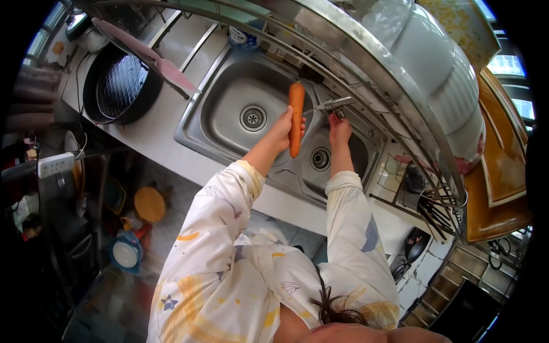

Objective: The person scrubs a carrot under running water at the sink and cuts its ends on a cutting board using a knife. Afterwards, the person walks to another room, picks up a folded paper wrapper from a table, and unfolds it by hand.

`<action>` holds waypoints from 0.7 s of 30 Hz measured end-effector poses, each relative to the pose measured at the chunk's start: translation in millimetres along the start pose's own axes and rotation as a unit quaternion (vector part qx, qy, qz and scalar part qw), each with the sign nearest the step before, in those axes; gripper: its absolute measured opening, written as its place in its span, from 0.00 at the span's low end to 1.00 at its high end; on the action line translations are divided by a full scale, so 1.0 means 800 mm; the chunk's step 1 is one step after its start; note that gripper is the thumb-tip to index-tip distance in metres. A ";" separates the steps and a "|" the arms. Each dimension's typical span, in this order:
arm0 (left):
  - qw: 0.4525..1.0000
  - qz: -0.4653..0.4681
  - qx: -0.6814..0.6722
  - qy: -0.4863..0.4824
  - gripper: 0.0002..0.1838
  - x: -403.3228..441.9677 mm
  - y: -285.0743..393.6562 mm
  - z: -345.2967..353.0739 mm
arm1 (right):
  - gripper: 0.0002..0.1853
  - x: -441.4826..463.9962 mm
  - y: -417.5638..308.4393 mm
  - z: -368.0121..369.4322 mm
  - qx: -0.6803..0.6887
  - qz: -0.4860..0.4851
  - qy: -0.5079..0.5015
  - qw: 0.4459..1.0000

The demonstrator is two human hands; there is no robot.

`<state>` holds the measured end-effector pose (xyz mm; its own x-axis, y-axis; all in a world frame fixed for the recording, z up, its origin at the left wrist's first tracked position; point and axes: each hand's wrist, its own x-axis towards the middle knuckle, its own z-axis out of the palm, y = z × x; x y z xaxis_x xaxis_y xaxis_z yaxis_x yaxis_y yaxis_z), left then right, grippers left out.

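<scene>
Head view: left hand (pixel 282 127) is gripping a carrot (pixel 296 117) around its middle; right hand (pixel 340 128) is sitting at the tap (pixel 337 103).
Carrot is lying along the right side of the left palm, both ends sticking out past the grip; long axis is running away from the body, roughly square to the spout. Thicker end is pointing away from the person, narrower end back toward them. It's hanging above where the large basin (pixel 217 108) and small basin (pixel 359 154) are meeting. Spout is pointing left at the carrot, not touching; pale streak between, probably water. Right hand is the nearer one to the tap, fingers just under it; can't tell if they're clamping on anything.
</scene>
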<state>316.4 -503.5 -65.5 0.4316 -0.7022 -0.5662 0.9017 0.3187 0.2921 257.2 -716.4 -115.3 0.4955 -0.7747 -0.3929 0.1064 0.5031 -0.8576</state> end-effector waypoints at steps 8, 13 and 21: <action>0.998 0.023 0.056 0.025 0.27 0.011 0.004 0.014 | 0.24 -0.022 0.003 -0.001 -0.010 0.042 -0.024 0.999; 0.988 0.002 0.135 0.077 0.33 0.015 -0.003 0.014 | 0.29 -0.113 0.004 0.065 -0.127 0.164 -0.199 0.958; 0.931 0.069 0.343 0.107 0.32 -0.019 -0.017 0.026 | 0.17 -0.093 0.007 0.117 -0.168 0.176 -0.176 0.954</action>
<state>297.3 -510.4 -44.8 0.6029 -0.5190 -0.6059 0.6408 -0.1373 0.7553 301.9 -619.7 -60.0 0.7144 -0.3733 -0.5919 -0.3740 0.5111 -0.7738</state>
